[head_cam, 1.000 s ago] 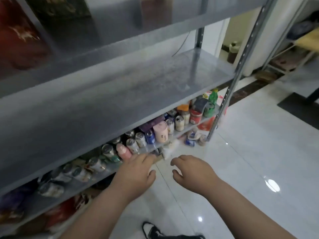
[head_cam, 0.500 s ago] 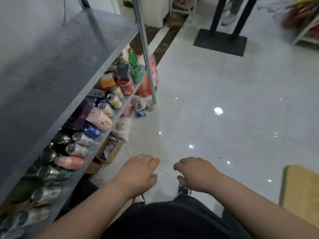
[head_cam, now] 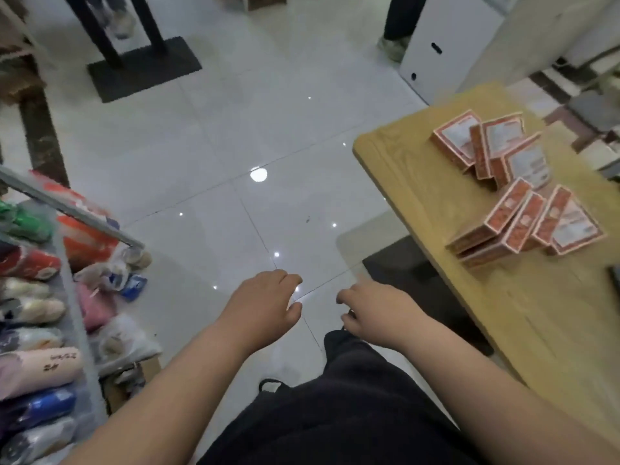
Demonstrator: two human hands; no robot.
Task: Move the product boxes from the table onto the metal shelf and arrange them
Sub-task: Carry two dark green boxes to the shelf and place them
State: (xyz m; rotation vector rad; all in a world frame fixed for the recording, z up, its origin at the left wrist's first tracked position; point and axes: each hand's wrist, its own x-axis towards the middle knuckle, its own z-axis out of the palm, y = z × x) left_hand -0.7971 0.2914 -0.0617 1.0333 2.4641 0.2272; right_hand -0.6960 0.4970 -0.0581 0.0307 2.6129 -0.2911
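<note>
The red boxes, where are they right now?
In the head view, the red boxes lie in a loose pile on the wooden table at the right, ahead of the empty right hand.

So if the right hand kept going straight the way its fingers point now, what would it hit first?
The right hand points leftward, so it would probably meet the left hand first, across a small gap over the floor; depth is hard to judge. The orange product boxes lie off that line, to its right.

box labels point(head_cam: 460, 132): blurred, unreadable | metal shelf point(head_cam: 72, 209): cut by left edge
</note>
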